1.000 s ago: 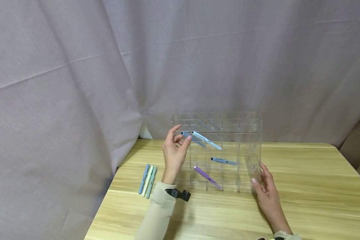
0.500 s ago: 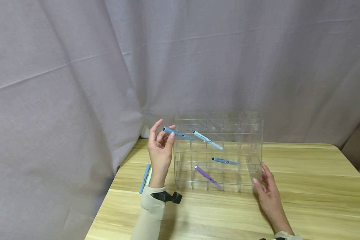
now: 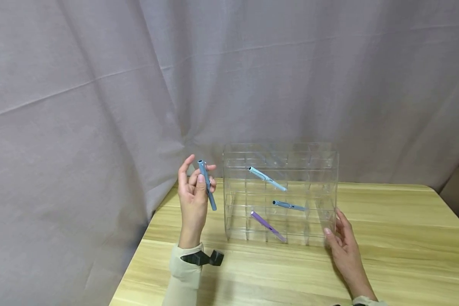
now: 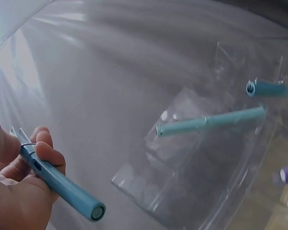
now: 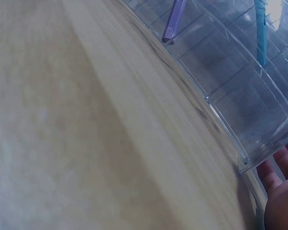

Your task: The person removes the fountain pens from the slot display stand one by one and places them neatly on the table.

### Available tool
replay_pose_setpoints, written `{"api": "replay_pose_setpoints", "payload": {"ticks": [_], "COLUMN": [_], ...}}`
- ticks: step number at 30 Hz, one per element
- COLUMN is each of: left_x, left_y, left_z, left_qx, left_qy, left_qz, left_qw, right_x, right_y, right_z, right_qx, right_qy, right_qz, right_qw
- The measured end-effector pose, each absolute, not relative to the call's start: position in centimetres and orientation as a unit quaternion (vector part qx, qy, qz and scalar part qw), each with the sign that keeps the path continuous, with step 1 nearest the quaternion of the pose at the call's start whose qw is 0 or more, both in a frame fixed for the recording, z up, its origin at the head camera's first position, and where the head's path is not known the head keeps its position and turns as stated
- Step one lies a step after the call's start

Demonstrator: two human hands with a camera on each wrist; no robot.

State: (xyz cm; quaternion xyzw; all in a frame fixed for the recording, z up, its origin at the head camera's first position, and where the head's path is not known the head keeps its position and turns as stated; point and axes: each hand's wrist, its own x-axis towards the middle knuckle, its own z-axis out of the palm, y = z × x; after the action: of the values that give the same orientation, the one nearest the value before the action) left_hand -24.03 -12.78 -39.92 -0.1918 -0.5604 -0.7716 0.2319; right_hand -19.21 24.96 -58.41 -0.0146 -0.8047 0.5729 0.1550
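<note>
My left hand (image 3: 192, 195) pinches a blue pen (image 3: 208, 191) between thumb and fingers, left of a clear compartment rack (image 3: 281, 169) and apart from it. In the left wrist view the same pen (image 4: 67, 189) points its round end toward the camera. My right hand (image 3: 344, 250) grips the rack's lower right side, thumb in front; in the right wrist view its fingers (image 5: 284, 163) lie along the outer wall. Within the rack rest a pale blue pen (image 3: 267, 178) slanting high up, a blue pen (image 3: 289, 205) near the middle and a purple pen (image 3: 268, 226) low down.
The rack stands on a wooden table (image 3: 398, 246), in front of a grey curtain (image 3: 275, 85). A black strap with a small block (image 3: 202, 257) sits on the left wrist.
My left hand draws the blue pen leftward, away from the rack's front, and the pen turns from slanting to nearly upright. The pens on the table at left become hidden behind this arm.
</note>
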Motion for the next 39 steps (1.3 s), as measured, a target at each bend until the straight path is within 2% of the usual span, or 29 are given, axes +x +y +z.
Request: {"api": "replay_pose_setpoints", "payload": {"ticks": [4, 12, 18, 25, 31, 39], "left_x": [-23.6, -23.5, -23.7, -24.1, -24.1, -23.8], "left_y": [-13.4, -15.1, -16.3, -17.7, -18.5, -20.2], "left_z": [-40.7, -41.9, -42.7, -44.2, -45.6, -47.8], "left_qx": [-0.171, -0.155, -0.143, -0.067, -0.027, -0.022], "left_qy": [-0.592, -0.642, -0.647, -0.637, -0.663, -0.686], "left_qz": [-0.749, -0.688, -0.679, -0.688, -0.672, -0.660], "left_qw": [0.242, 0.300, 0.318, 0.340, 0.328, 0.305], "right_x": [-19.3, -19.4, -19.4, -19.4, -19.3, -19.2], "right_y": [25.0, 25.0, 25.0, 25.1, 25.1, 25.0], "right_z": [-58.5, -58.4, -58.4, -58.5, -58.4, -58.3], "right_qx": [-0.013, -0.013, -0.015, -0.013, -0.013, -0.018], "right_qy": [-0.803, -0.802, -0.802, -0.802, -0.797, -0.804], "right_qz": [0.575, 0.577, 0.577, 0.576, 0.582, 0.573], "right_qw": [0.157, 0.155, 0.157, 0.159, 0.162, 0.156]}}
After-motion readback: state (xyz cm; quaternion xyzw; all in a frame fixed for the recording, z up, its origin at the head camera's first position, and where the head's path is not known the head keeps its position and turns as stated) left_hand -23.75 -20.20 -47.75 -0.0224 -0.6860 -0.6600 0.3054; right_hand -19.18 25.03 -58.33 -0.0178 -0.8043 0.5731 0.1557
